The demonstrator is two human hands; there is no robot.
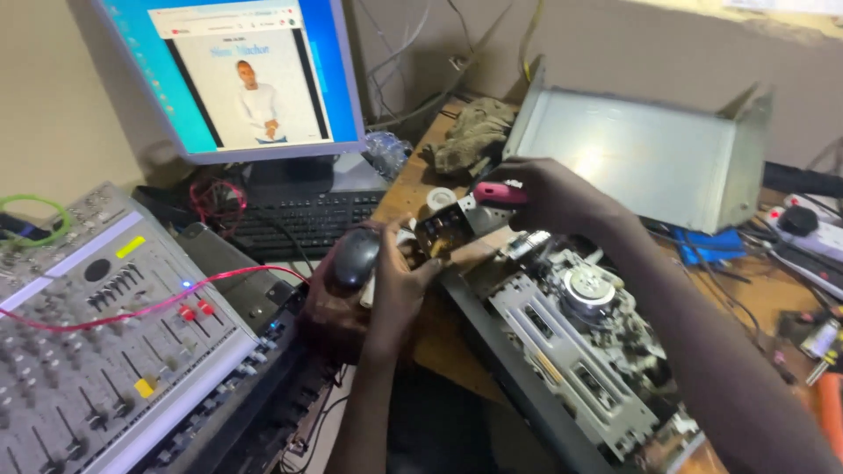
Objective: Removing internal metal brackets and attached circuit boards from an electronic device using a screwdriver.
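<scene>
The left hand (395,281) pinches a small board (442,230) while the right hand (549,195) grips a pink-handled tool (500,194); a slip could gouge it.

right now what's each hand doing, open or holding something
Left hand: closed on a small black part at the edge of the opened player.
Right hand: closed on a pink-handled tool.

One monitor (237,75), one keyboard (299,219), one mixing console (105,342), one mouse (354,257), two hands.
</scene>
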